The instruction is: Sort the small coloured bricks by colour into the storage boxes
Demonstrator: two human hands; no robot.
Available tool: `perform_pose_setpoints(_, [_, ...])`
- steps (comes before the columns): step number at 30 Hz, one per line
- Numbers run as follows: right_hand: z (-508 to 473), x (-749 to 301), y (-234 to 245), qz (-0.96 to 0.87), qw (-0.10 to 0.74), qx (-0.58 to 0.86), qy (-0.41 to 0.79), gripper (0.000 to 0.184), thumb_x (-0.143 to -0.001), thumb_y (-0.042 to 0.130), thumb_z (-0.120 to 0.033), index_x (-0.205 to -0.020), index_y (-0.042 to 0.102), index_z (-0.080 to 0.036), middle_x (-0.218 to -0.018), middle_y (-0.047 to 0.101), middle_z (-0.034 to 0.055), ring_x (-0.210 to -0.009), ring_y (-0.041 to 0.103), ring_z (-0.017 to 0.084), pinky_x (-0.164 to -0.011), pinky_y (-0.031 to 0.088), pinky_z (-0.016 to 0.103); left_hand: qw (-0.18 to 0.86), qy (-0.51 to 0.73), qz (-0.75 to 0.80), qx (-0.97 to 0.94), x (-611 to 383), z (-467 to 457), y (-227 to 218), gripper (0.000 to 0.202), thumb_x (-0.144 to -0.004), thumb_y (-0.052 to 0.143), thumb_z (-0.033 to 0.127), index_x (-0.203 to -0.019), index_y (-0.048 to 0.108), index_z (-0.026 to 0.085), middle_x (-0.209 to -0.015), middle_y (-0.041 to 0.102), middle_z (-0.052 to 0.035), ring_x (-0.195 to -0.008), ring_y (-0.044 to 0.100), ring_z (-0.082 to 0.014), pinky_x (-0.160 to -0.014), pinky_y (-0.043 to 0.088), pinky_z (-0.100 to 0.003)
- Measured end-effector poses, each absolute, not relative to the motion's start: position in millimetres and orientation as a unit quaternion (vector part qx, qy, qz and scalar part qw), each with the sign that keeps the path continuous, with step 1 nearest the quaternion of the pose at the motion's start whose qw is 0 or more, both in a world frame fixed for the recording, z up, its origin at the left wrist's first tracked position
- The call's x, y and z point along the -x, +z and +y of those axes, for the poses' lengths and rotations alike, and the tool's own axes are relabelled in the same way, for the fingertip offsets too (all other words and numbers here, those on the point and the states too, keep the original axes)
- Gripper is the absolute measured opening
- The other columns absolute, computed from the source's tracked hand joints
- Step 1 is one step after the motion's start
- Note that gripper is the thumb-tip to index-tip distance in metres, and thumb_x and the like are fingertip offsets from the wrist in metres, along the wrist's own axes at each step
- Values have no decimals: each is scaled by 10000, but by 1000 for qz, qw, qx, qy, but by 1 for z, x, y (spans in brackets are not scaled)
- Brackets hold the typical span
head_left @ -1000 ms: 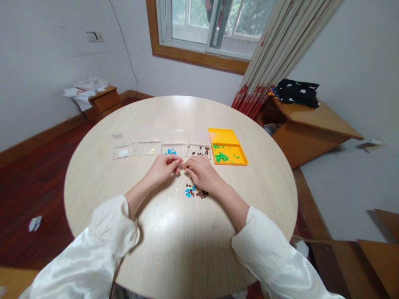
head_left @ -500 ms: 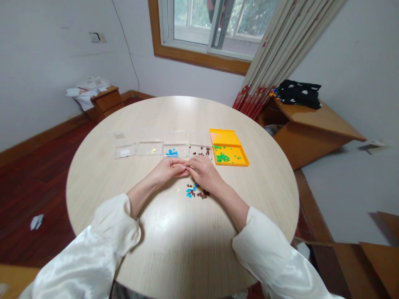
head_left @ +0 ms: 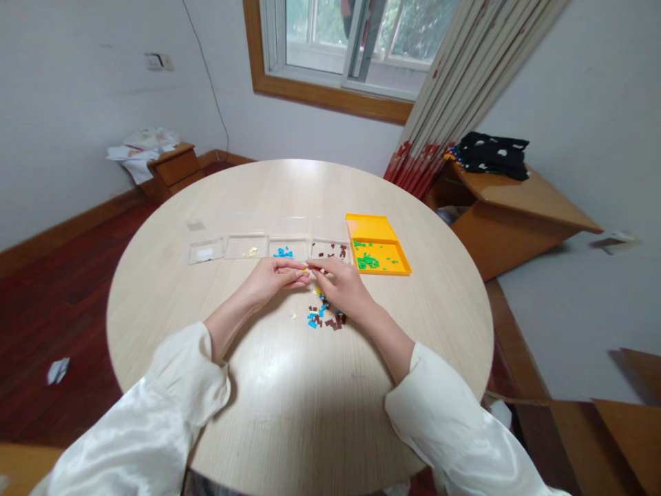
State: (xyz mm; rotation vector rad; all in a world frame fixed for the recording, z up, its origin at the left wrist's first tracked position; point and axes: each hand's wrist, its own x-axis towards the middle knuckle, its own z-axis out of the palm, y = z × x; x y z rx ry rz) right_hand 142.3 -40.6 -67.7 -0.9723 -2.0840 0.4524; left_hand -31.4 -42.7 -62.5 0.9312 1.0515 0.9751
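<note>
1. While a loose pile (head_left: pixel 323 317) of blue, brown and yellow pieces lies on the table (head_left: pixel 289 406), left of the orange tray (head_left: pixel 369 226) and nearer the person, the sorting looks partly done. Green pieces sit in that tray, and brown, blue and yellow ones in the clear trays (head_left: pixel 242 238) to its left.
2. Left hand (head_left: pixel 273 277) and right hand (head_left: pixel 345 288) meet just left of the orange tray, fingertips pinched narrow on a tiny yellow piece (head_left: pixel 306 273).
3. No brand or readable writing shows.
</note>
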Motion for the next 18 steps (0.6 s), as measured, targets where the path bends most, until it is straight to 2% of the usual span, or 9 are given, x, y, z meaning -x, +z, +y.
perform_pose_setpoints(2, [-39,-146,-65,-815,378,404,170,235,-841,527,-88,-979,694,-180,-953,718,70,-901,646,164,-831,494,309,631,439,479,-424,38,-41,-54,143,-672,750,148,-779,666,102,-711,718,-64,-728,693,-165,-910,527,-391])
perform_pose_setpoints(5, [-35,-153,-61,-827,302,439,180,185,-820,557,-84,-906,706,-153,-900,716,83,-861,643,170,-797,485,301,540,484,524,-445,58,-34,-41,123,-695,709,161,-794,658,108,-755,722,-67,-751,693,-165,-882,536,-364])
perform_pose_setpoints(10, [-35,-157,-55,-855,155,451,203,202,-781,550,-20,-796,716,-133,-832,710,82,-804,630,158,-769,453,269,258,521,655,-483,106,-19,-37,71,-713,637,145,-776,663,123,-804,719,-60,-809,689,-175,-820,533,-295])
perform_pose_setpoints(14, [-40,-154,-51,-862,128,442,212,152,-790,574,-64,-816,712,-121,-831,697,83,-782,608,151,-742,433,251,118,463,721,-502,133,-16,-38,110,-755,591,132,-821,671,97,-856,724,-68,-814,667,-156,-799,505,-267])
perform_pose_setpoints(18, [-44,-153,-48,-868,116,437,204,125,-779,622,-118,-870,706,-108,-854,685,94,-800,593,165,-771,429,270,76,411,751,-511,144,-16,-37,116,-756,563,94,-817,662,101,-825,711,-46,-791,644,-151,-778,488,-266])
